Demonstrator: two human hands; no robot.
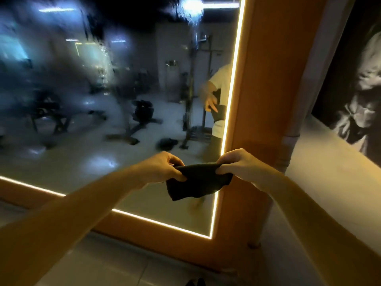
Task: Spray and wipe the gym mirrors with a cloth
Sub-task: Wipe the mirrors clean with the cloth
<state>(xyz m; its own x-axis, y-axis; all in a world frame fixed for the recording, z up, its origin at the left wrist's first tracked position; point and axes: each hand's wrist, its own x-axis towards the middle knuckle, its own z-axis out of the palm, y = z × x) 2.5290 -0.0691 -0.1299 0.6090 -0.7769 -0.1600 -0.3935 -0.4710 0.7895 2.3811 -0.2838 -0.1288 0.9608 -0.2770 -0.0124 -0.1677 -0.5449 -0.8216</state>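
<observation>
A large wall mirror (99,104) fills the left and middle of the head view, its glass smeared and hazy with wet streaks. A lit strip runs along its right and bottom edges inside an orange frame (257,96). In front of the mirror's lower right corner I hold a dark cloth (198,181) stretched between both hands. My left hand (162,168) pinches its left end and my right hand (239,163) pinches its right end; the cloth hangs down between them. No spray bottle is in view.
The mirror reflects gym machines, benches and my own body in a white shirt. A pale tiled floor (127,263) lies below the frame. To the right a light ledge (329,172) runs under a large dark photo mural (358,89).
</observation>
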